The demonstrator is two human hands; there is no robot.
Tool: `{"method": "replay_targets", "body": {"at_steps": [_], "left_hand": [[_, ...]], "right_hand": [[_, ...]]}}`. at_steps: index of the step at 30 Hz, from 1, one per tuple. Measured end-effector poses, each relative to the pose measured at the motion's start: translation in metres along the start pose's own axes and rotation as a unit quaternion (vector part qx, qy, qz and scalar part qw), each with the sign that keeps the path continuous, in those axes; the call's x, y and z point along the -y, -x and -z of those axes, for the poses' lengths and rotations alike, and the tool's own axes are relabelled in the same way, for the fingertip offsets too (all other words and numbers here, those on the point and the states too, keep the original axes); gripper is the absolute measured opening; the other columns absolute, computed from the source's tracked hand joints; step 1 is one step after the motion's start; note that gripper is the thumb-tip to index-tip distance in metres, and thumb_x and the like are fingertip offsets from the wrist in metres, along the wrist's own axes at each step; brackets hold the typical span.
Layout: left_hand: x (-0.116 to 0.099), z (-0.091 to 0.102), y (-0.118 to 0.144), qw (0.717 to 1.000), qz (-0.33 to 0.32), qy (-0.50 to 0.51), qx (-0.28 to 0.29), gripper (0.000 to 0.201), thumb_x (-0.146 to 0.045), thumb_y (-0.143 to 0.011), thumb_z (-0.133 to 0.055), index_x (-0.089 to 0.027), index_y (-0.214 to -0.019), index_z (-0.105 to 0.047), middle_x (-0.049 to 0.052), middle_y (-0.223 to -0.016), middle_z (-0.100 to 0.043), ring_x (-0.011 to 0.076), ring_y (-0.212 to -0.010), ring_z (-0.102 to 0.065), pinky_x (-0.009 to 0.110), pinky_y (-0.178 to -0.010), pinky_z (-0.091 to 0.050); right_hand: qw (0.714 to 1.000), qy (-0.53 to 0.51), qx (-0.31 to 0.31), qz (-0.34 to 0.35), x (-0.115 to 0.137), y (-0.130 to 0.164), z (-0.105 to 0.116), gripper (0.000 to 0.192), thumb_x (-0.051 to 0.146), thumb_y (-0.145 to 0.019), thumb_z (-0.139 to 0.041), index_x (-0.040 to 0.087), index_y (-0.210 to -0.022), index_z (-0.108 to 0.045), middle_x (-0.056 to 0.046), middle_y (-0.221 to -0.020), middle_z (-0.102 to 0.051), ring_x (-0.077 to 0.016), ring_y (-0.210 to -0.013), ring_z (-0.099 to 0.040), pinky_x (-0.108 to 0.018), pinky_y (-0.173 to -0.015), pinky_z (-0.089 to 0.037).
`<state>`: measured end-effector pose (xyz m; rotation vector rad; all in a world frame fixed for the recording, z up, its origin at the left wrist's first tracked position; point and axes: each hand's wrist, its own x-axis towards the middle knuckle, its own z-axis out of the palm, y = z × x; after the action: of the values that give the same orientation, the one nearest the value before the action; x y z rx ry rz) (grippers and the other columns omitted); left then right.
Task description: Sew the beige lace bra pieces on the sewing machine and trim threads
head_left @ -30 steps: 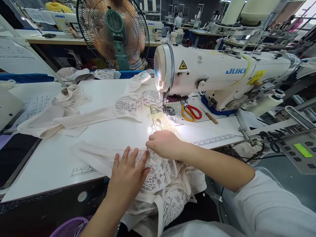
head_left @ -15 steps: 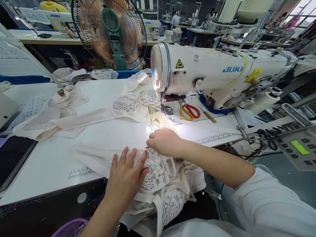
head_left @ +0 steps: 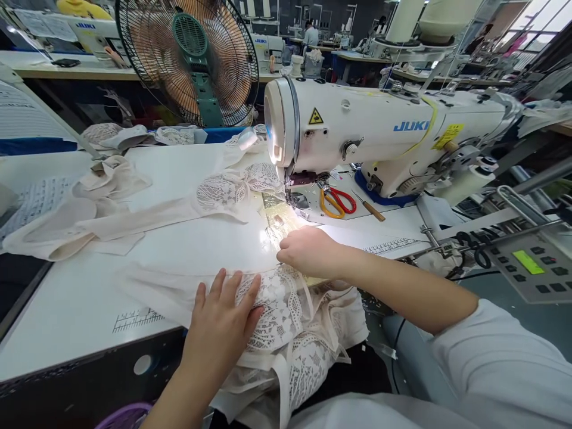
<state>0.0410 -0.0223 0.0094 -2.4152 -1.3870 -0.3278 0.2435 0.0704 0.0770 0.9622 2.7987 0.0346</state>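
A cream lace garment [head_left: 286,316] lies over the front edge of the white sewing table [head_left: 80,298] and hangs into my lap. My left hand [head_left: 221,322] rests flat on it, fingers spread, pressing the lace down. My right hand [head_left: 308,250] sits curled on the garment's far edge, pinching the fabric just in front of the lit needle area [head_left: 297,199] of the white JUKI sewing machine [head_left: 384,134]. Whether the fingers hold anything besides fabric is hidden.
More lace and beige pieces [head_left: 134,214] trail left from the needle. Orange-and-red scissors [head_left: 337,201] and an awl [head_left: 370,208] lie under the machine arm. A fan [head_left: 187,59] stands behind, a control panel [head_left: 527,265] at right. Other workstations and a person sit far back.
My right hand has slid a little right and toward the needle along the fabric edge. My left hand stays flat on the lace. The view has shifted slightly rightward.
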Motion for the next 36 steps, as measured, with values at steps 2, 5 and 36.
{"method": "replay_targets", "body": {"at_steps": [2, 5, 36], "left_hand": [[0.000, 0.001, -0.001, 1.000, -0.006, -0.004, -0.002, 0.034, -0.026, -0.088, -0.045, -0.016, -0.116, -0.062, 0.021, -0.110, -0.061, 0.0444, -0.109, -0.053, 0.061, -0.080, -0.046], [0.001, 0.000, -0.001, 1.000, -0.010, -0.009, -0.010, 0.034, -0.026, -0.088, -0.045, -0.015, -0.115, -0.062, 0.021, -0.109, -0.062, 0.0443, -0.107, -0.054, 0.061, -0.078, -0.047], [0.008, -0.004, -0.002, 0.997, -0.052, -0.049, -0.032, 0.035, -0.030, -0.089, -0.041, -0.016, -0.115, -0.061, 0.020, -0.107, -0.061, 0.0427, -0.104, -0.056, 0.057, -0.074, -0.049]], "right_hand": [[1.000, 0.003, -0.009, -0.005, -0.003, 0.002, -0.001, 0.023, 0.003, -0.076, -0.051, 0.018, -0.081, -0.067, -0.003, -0.071, -0.060, -0.0150, -0.069, -0.051, -0.027, -0.051, -0.019], [0.999, 0.005, -0.032, -0.006, -0.005, 0.002, -0.003, 0.021, 0.005, -0.079, -0.050, 0.018, -0.082, -0.067, -0.003, -0.072, -0.060, -0.0146, -0.069, -0.050, -0.028, -0.051, -0.018], [0.998, 0.044, -0.024, 0.045, -0.031, 0.008, -0.014, 0.021, 0.000, -0.076, -0.049, 0.016, -0.076, -0.062, -0.003, -0.075, -0.061, -0.0143, -0.068, -0.047, -0.028, -0.051, -0.015]]}}
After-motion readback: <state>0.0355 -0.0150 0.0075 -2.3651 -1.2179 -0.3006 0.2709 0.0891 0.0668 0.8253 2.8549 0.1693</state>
